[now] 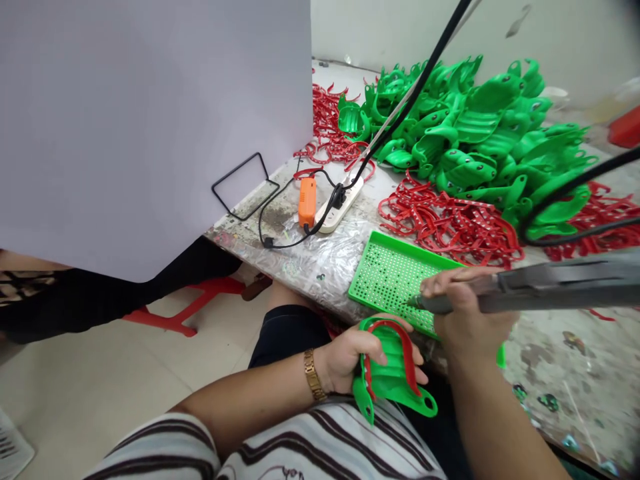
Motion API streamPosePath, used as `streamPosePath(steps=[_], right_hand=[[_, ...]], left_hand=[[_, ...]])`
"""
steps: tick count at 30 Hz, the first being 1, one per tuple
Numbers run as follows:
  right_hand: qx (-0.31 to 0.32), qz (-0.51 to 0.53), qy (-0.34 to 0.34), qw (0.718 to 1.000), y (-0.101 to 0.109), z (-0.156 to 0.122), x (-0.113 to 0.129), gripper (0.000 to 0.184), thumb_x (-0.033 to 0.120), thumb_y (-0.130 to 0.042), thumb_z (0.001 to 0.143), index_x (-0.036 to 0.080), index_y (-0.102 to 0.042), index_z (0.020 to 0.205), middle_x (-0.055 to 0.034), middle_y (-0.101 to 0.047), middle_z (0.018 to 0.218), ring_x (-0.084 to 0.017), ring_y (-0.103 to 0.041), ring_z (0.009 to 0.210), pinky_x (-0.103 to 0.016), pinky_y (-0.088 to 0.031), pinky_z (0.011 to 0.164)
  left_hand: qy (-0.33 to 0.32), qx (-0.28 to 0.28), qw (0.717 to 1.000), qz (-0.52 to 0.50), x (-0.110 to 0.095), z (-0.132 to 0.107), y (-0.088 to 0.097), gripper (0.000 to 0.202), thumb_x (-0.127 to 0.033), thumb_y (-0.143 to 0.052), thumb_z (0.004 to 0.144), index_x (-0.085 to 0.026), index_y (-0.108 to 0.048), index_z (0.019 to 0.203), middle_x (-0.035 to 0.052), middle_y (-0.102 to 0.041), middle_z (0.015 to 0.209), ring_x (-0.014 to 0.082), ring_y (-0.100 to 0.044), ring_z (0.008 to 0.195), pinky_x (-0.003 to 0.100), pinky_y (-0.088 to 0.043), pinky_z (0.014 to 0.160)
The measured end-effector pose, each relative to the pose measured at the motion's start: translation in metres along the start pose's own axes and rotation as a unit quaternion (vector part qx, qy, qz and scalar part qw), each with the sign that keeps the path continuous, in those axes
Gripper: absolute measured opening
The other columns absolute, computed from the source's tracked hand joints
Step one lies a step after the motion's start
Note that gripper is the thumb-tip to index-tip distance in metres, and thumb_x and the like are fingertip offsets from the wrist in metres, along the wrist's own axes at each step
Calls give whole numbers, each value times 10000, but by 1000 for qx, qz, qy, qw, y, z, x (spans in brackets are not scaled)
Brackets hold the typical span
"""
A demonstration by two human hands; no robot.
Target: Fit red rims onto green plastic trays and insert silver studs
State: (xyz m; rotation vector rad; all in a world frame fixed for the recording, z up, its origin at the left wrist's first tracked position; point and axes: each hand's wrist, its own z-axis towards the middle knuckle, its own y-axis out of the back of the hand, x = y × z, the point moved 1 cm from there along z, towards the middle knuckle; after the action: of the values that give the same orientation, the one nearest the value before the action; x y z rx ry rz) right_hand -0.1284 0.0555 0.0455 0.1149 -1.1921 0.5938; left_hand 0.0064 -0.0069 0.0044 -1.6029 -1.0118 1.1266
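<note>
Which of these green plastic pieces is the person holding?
The curved one with a red strip along its edge, in the left hand; the rest lie heaped on the bench.

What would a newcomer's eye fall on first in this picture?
The big heap of bright green plastic trays at the far end of the bench stands out first, with tangled red plastic strips in front of it. Nearer, the left hand grips a green tray with a red rim, and the right hand holds a grey tool above a green perforated board.
</note>
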Motion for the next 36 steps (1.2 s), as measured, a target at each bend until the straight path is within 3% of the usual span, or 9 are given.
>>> streamPosePath(steps=[4, 8, 11, 14, 17, 23, 28, 36], right_hand=[[38, 65, 63, 995, 10, 3, 36, 192, 260, -698, 732, 168, -566, 838, -2, -539, 627, -145, -527, 543, -321, -442, 523], [96, 67, 53, 992, 27, -10, 58, 192, 340, -636, 787, 203, -551, 891, -12, -488, 636, -173, -498, 549, -365, -425, 519], [151, 58, 41, 986, 25, -27, 67, 203, 365, -605, 804, 219, -530, 924, -13, -442, 609, -173, -458, 530, -368, -413, 500], [99, 57, -13, 993, 11, -42, 73, 241, 403, -615, 816, 219, -500, 921, -2, -432, 610, -150, -432, 528, -342, -407, 519], [67, 73, -45, 994, 2, -48, 76, 289, 417, -647, 805, 203, -482, 909, 7, -449, 633, -130, -456, 558, -317, -422, 560], [156, 85, -10, 984, 7, -37, 69, 264, 418, -615, 828, 189, -501, 892, 7, -480, 617, -120, -498, 571, -291, -455, 551], [177, 74, -4, 981, 2, -33, 66, 179, 303, -600, 824, 175, -479, 855, 10, -488, 602, -119, -515, 533, -296, -459, 513], [176, 90, -26, 980, 2, -35, 62, 127, 247, -554, 855, 164, -458, 859, 12, -484, 619, -108, -515, 549, -288, -449, 533]], left_hand=[[-26, -39, 999, 6, -9, -6, -6, 546, -112, -505, 522, -168, -571, 1061, 77, -655, 911, 254, -663, 819, 421, -477, 767], [-61, -62, 996, 12, -14, -8, -10, 521, -119, -509, 548, -154, -575, 1063, 93, -657, 940, 278, -656, 885, 459, -469, 811], [-71, -57, 996, 7, -15, -7, -10, 514, -116, -495, 566, -162, -566, 1073, 88, -660, 945, 280, -655, 898, 462, -457, 831], [-70, -52, 996, 1, -15, -7, -10, 502, -111, -490, 564, -177, -555, 1058, 81, -666, 938, 280, -659, 883, 455, -457, 822], [-62, -58, 996, 2, -16, -7, -12, 506, -112, -505, 543, -180, -557, 1041, 74, -670, 922, 256, -661, 848, 430, -466, 810], [-55, -95, 994, 0, -18, -7, -20, 526, -122, -547, 470, -172, -568, 993, 58, -671, 870, 234, -658, 813, 421, -470, 823], [-68, -117, 991, 5, -16, -5, -21, 597, -108, -568, 436, -174, -554, 1030, 68, -678, 918, 272, -663, 866, 494, -446, 893], [-58, -120, 991, -4, -16, -4, -19, 550, -109, -575, 437, -167, -548, 984, 79, -682, 946, 274, -660, 874, 478, -467, 875]])
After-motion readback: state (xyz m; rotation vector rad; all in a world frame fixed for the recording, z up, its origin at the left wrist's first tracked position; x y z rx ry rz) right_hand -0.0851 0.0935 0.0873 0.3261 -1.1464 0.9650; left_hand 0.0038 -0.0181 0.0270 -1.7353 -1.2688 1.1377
